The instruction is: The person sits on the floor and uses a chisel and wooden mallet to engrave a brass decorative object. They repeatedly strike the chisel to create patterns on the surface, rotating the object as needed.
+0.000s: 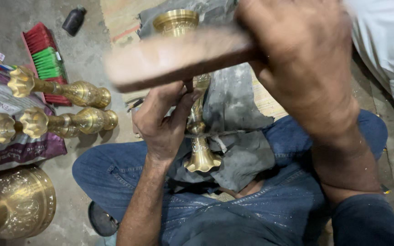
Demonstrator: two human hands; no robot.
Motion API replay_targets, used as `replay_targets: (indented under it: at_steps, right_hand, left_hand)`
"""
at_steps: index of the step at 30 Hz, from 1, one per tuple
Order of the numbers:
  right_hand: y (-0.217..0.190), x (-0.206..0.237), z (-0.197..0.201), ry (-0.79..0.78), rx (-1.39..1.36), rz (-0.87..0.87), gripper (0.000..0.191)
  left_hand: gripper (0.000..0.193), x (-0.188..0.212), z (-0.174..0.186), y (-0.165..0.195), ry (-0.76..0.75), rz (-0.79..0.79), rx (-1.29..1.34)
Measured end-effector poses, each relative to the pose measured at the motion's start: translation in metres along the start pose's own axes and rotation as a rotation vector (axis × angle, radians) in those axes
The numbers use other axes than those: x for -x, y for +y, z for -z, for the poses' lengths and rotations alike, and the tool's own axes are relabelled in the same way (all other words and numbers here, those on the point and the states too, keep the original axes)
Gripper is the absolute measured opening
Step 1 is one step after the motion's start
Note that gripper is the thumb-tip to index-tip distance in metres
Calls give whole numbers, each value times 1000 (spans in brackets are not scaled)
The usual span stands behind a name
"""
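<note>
Brass lamp stand (196, 114) at frame centre sits clamped in my left hand (163, 123); my right hand (306, 59) grips a blurred wooden mallet (178, 57) above.

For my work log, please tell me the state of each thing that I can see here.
Tall brass lamp stand: lying along the lap on grey cloth, gripped.
Left hand: closed around the stand.
Right hand: raised, gripping the wooden mallet, blurred.
Three brass stems: lying on their sides.
Red-green brush: lying flat on the floor.
</note>
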State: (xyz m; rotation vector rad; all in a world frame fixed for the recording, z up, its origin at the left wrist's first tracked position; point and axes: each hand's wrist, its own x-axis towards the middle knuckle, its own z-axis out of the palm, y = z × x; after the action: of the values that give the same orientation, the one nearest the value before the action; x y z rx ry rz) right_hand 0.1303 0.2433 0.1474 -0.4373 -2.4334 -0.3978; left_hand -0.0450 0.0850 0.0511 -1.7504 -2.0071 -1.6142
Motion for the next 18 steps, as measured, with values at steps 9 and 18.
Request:
replay_targets:
  at_steps: [9, 18]
  right_hand:
    - [7, 8, -1, 55, -323, -60, 38]
    - [12, 14, 4, -37, -160, -7, 25]
  left_hand:
    - [23, 2, -1, -3, 41, -70, 32]
    - [35, -5, 6, 10, -34, 8, -32]
